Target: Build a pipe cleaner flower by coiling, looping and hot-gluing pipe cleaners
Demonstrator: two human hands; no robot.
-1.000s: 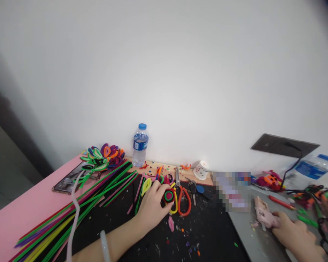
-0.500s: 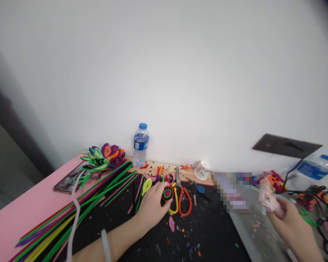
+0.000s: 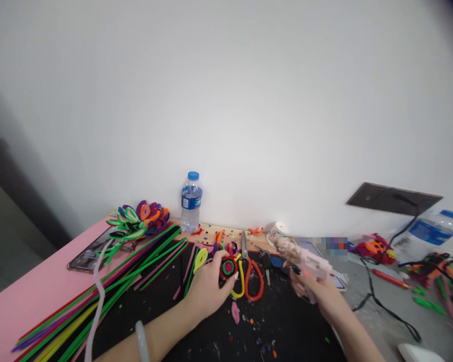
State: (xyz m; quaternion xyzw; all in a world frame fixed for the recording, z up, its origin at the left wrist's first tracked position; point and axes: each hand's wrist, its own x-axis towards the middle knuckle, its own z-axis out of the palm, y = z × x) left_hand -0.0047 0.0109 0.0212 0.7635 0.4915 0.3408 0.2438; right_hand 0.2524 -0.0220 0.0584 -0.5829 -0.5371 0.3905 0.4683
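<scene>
Pink plastic of the glue gun (image 3: pixel 304 261) is clenched in the fingers (image 3: pixel 305 282) of the right hand (image 3: pixel 317 291), which hide its grip; the forearm is cut off at the lower edge. Its long axis runs from the hand up and to the left, nozzle pointing toward the scissors (image 3: pixel 251 274). Left hand (image 3: pixel 207 289) fingers (image 3: pixel 226 279) grasp a round coiled disc (image 3: pixel 228 266) of red, green and black, held just above the black desk (image 3: pixel 287 327) mat, just beside the scissors. A blurred patch masks something behind the gun. A second ago the gun lay on the grey surface far right; it has since been carried leftward, while the left hand stays on the disc.
</scene>
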